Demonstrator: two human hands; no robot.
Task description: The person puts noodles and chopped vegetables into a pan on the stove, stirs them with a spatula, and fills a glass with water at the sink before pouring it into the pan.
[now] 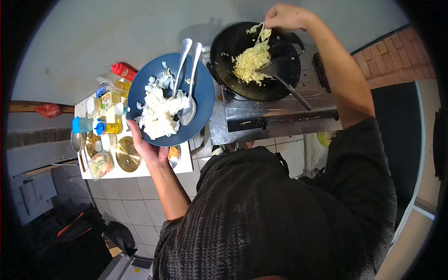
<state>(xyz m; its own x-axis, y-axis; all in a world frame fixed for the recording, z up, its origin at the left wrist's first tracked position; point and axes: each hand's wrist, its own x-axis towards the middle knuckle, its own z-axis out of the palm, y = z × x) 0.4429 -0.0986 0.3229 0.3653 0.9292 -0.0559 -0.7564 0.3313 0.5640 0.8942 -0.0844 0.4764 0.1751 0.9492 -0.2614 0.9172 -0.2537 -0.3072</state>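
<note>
Noodles (252, 64) lie beneath the right hand (287, 17) pinching strands (265, 34), left hand (148, 148) gripping plate (203, 105), labels (124, 71) illegible.

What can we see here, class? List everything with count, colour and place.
Plate: one, blue, on left hand
Food pieces: many, white, on plate
Utensils: two, silver, on plate
Wok: one, black, on stove
Stove: one, silver, ahead
Noodles: one heap, yellow, in wok
Spatula: one, grey, in wok
Table: one, white, left
Bottles and tubs: several, mixed, on table
Bricks: several, reddish, right
Floor tiles: many, pale, below
Left hand: one, bare, under plate
Right hand: one, bare, above wok
</note>
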